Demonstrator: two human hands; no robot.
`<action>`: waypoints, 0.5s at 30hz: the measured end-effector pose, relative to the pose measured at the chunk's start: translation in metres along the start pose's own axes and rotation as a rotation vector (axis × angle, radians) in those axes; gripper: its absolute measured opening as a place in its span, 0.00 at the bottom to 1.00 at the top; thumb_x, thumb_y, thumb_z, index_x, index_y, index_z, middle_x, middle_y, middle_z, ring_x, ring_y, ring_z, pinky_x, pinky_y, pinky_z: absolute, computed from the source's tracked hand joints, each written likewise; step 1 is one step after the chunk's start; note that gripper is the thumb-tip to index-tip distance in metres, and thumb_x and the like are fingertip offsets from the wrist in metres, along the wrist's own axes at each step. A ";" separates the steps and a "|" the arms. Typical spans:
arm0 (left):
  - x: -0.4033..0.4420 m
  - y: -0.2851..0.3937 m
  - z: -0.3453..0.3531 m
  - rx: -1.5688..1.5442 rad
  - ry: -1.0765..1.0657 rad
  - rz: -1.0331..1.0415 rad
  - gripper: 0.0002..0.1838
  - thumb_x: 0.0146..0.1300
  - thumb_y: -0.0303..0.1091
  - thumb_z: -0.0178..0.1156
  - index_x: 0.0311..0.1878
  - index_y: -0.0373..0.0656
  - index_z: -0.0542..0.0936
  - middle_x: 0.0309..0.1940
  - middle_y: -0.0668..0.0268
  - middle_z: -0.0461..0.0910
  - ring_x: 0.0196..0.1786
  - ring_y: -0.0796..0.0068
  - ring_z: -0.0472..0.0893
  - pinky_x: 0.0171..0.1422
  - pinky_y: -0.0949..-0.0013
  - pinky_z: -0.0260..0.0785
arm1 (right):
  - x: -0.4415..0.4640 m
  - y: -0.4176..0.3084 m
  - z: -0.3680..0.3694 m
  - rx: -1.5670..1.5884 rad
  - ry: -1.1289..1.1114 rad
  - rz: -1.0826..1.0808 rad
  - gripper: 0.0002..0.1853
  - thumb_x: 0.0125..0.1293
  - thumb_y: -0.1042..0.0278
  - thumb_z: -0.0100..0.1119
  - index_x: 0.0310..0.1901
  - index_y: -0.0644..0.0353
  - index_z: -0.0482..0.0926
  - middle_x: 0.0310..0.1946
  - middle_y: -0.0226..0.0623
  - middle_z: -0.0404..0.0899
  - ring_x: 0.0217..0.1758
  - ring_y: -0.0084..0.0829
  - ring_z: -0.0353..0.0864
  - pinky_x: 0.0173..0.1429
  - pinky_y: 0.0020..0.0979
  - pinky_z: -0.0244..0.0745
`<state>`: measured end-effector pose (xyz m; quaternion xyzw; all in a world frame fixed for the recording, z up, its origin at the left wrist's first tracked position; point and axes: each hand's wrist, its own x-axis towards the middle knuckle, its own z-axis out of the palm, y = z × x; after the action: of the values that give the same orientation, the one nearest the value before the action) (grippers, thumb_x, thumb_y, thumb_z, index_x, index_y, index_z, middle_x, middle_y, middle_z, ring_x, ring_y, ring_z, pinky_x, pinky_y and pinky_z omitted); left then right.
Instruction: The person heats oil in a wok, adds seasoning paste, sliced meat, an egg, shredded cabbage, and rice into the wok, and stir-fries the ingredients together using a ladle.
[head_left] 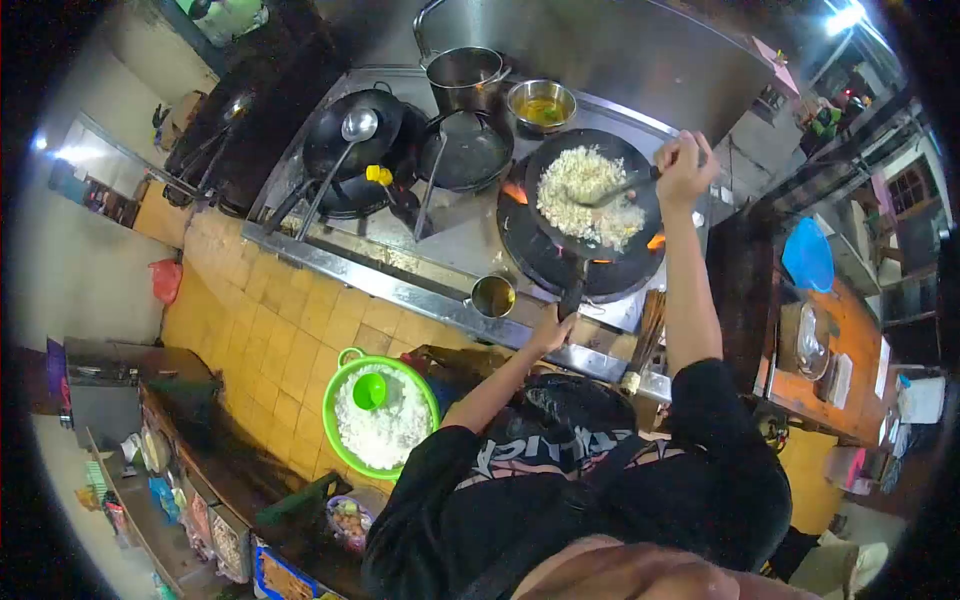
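Observation:
Rice [590, 190] lies spread in a dark wok [545, 155] over a burner, with orange flame showing at its sides. My left hand [553, 328] is closed round the wok's handle [573, 292], which points toward my body. Over the wok's right side, my right hand [686, 168] grips the dark handle of a spatula [628, 187]. The spatula's head is down in the rice and partly hidden by it.
Behind the wok stand a metal bowl of yellow liquid [542, 106] and a tall pot [463, 72]. Stacked pans [350, 150] and a ladle [359, 126] are at left. A metal cup [492, 297] sits on the stove's front ledge. A green basin [333, 425] holds white rice.

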<state>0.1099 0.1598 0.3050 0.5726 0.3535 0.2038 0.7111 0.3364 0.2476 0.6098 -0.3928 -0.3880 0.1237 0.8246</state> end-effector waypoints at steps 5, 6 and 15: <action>0.016 -0.002 0.001 0.122 0.039 0.000 0.23 0.58 0.47 0.60 0.44 0.36 0.70 0.22 0.63 0.75 0.23 0.71 0.75 0.27 0.65 0.67 | -0.025 0.028 -0.006 0.151 0.003 -0.043 0.09 0.66 0.73 0.48 0.27 0.63 0.67 0.14 0.29 0.65 0.15 0.18 0.61 0.18 0.20 0.54; 0.013 0.001 0.002 0.118 0.052 -0.005 0.22 0.58 0.46 0.60 0.43 0.36 0.71 0.22 0.62 0.75 0.24 0.70 0.76 0.30 0.64 0.68 | -0.019 0.021 -0.004 0.097 0.024 -0.008 0.09 0.66 0.73 0.48 0.28 0.63 0.68 0.14 0.29 0.65 0.15 0.17 0.61 0.18 0.20 0.54; 0.019 -0.003 0.000 -0.101 -0.010 0.052 0.19 0.60 0.43 0.59 0.42 0.37 0.70 0.21 0.64 0.74 0.20 0.71 0.76 0.25 0.66 0.68 | -0.022 -0.034 0.028 -0.065 0.081 0.098 0.13 0.66 0.71 0.48 0.23 0.62 0.65 0.12 0.30 0.61 0.12 0.20 0.57 0.17 0.24 0.53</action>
<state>0.1216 0.1722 0.2970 0.5462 0.3241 0.2369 0.7352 0.2976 0.2299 0.6345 -0.4426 -0.3384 0.1355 0.8193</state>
